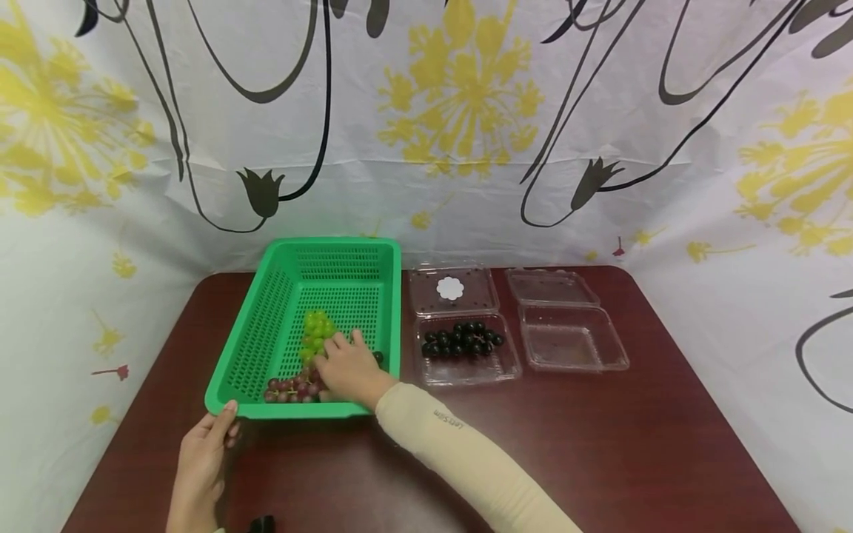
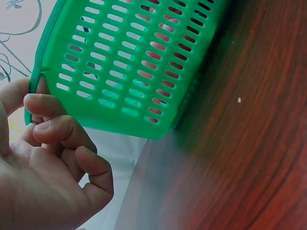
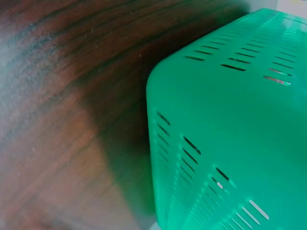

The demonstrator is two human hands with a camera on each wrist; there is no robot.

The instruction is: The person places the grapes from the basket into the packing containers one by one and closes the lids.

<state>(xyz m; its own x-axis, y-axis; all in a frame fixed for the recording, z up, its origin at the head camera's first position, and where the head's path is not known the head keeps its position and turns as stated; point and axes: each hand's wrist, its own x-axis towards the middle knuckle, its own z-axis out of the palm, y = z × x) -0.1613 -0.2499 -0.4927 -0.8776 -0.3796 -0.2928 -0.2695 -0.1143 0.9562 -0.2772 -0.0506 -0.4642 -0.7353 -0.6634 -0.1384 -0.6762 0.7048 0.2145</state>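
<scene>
A green plastic basket [image 1: 266, 318] with slotted walls stands at the left of the table. My left hand [image 1: 203, 451] pinches its rim at the near left corner; in the left wrist view the thumb and index finger [image 2: 45, 105] close on that rim. My right hand [image 1: 349, 370] reaches down inside the basket, over the grapes. Green grapes [image 1: 318, 326] lie beyond it, red grapes [image 1: 293, 389] to its left, and a dark grape [image 1: 378, 357] shows at its right. The palm side is hidden, so any grip there cannot be seen. The right wrist view shows only the basket's outer wall [image 3: 230, 120].
Right of the basket, an open clear plastic box [image 1: 466, 370] holds black grapes [image 1: 463, 340]; its lid carries a white label [image 1: 449, 289]. Another open clear box [image 1: 573, 337] with nothing in it stands farther right. A patterned curtain [image 1: 426, 207] hangs behind the dark red table [image 1: 600, 444].
</scene>
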